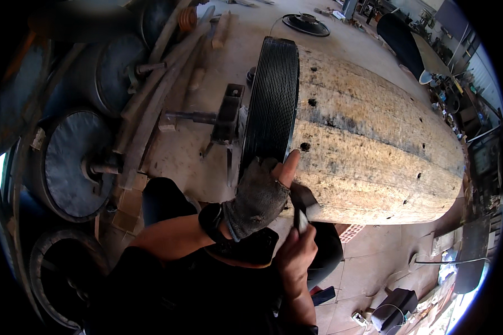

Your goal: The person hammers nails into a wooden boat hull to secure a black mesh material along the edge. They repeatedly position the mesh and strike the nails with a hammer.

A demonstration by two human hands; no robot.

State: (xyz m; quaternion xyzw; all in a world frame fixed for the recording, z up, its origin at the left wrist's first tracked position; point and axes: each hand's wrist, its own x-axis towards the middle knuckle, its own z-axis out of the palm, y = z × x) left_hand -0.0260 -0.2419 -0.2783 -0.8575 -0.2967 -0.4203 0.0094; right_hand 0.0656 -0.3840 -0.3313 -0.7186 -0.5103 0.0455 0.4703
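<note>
A large barrel-shaped wooden drum (369,139) with dark holes lies in front of me. Around its left end runs a thick band of dark wound wire (272,100). My left hand (258,198), in a grey glove with one bare digit showing, lies against the lower part of this band. Its bare digit stretches along the wood's edge, while the other fingers curl in; anything they grip is hidden. Below the drum's near side, my bare right hand (296,254) is closed around what looks like a hammer (304,202), its dark head beside my left hand and blurred.
Dark metal drums with shafts (78,162) stand along the left, beside long wooden beams (167,84). A metal bracket with a shaft (227,114) supports the drum's left end. Farther off, a black reel (305,25) lies on the floor. A black box (395,310) sits lower right.
</note>
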